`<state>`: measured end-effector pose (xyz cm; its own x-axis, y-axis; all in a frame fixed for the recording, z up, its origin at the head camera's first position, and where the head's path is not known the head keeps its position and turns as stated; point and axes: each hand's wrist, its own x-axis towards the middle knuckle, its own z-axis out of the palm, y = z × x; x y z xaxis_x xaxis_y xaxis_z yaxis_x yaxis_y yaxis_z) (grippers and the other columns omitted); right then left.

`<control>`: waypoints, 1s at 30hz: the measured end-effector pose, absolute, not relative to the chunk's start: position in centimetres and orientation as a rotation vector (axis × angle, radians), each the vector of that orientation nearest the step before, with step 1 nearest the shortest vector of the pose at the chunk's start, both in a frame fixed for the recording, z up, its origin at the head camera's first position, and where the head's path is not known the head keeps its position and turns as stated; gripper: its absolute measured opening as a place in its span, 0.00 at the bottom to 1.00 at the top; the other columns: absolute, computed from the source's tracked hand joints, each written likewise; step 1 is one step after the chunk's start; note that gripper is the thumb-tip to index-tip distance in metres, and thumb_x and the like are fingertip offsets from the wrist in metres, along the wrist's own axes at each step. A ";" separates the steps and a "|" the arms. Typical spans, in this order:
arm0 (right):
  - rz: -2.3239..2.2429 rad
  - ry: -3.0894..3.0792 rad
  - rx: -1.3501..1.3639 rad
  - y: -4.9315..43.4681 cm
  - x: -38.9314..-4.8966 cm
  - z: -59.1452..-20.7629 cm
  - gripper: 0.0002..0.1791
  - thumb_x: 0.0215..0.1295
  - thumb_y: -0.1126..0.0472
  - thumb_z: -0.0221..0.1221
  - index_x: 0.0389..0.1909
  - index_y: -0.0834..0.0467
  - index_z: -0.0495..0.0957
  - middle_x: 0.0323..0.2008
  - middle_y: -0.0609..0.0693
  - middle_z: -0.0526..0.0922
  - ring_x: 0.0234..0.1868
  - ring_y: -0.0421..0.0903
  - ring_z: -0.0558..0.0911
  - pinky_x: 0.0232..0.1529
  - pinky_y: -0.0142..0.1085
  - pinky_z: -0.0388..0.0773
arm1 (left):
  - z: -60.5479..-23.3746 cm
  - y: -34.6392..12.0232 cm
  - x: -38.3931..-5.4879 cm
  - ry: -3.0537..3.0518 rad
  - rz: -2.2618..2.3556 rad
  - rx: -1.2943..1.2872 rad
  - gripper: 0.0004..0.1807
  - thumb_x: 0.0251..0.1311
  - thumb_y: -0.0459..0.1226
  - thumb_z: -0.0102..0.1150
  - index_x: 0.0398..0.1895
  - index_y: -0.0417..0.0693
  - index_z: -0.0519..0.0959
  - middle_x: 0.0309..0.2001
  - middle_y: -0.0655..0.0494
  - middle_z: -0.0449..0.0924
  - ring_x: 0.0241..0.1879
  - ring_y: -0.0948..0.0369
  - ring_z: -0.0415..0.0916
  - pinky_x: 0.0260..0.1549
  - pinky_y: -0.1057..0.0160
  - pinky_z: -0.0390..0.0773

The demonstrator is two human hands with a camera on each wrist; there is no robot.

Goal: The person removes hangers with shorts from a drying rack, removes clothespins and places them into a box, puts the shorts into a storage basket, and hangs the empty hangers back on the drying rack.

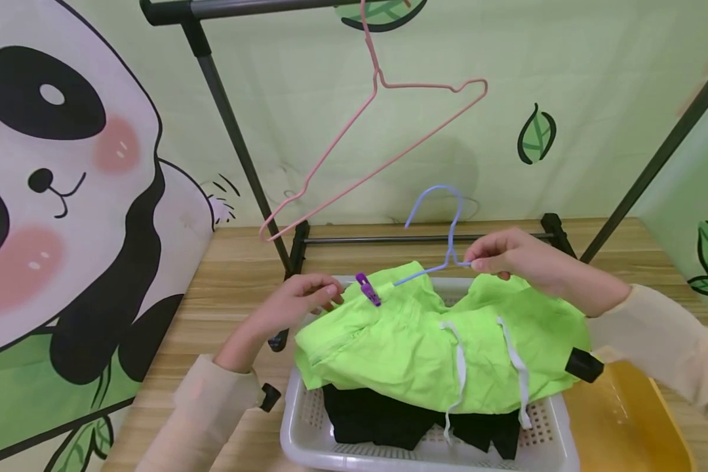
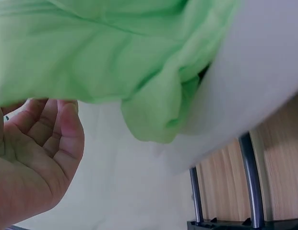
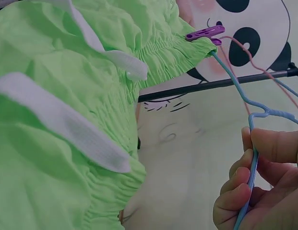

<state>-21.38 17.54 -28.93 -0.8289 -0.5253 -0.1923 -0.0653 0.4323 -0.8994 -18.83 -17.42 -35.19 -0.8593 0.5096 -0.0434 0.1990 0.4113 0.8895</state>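
Lime-green shorts with white drawstrings lie spread over the basket. One arm of a blue wire hanger runs into their waistband on the left. There, a purple clothespin is clipped on the waistband, also seen in the right wrist view. My right hand pinches the hanger's other arm just beside the neck, thumb against fingers. My left hand is beside the shorts' left edge, fingers loosely bent, their tips partly behind the cloth in the left wrist view.
A white perforated basket holds black clothing beneath the shorts. A yellow tub is to its right. Behind stands a black rack with a pink hanger hanging from it. A panda mural covers the left wall.
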 end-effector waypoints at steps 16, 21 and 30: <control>-1.334 2.239 -0.439 16.3 -22.3 -31.0 0.11 0.62 0.66 0.50 0.40 0.71 0.70 0.22 0.45 0.67 0.19 0.38 0.62 0.22 0.30 0.62 | -34.9 -16.1 -18.4 2.403 1.350 0.660 0.12 0.61 0.38 0.49 0.45 0.43 0.75 0.43 0.50 0.77 0.42 0.59 0.72 0.43 0.62 0.71; -1.327 2.222 -0.434 15.9 -22.3 -31.4 0.12 0.62 0.65 0.50 0.42 0.71 0.70 0.21 0.45 0.66 0.18 0.38 0.61 0.22 0.31 0.62 | -35.3 -16.1 -18.6 2.428 1.329 0.673 0.09 0.58 0.36 0.52 0.40 0.43 0.76 0.37 0.51 0.77 0.37 0.59 0.71 0.39 0.62 0.70; -1.320 2.216 -0.383 15.0 -22.3 -32.4 0.13 0.60 0.67 0.50 0.43 0.71 0.71 0.26 0.46 0.73 0.19 0.38 0.63 0.22 0.29 0.62 | -35.6 -16.3 -18.5 2.466 1.238 0.670 0.04 0.57 0.35 0.53 0.33 0.43 0.76 0.29 0.53 0.75 0.31 0.60 0.69 0.33 0.65 0.70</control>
<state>-22.32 15.01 -32.38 -0.8207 -0.4898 -0.2942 0.0253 0.4833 -0.8751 -18.53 -16.29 -35.62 -0.8459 0.5301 -0.0576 0.2706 0.5199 0.8103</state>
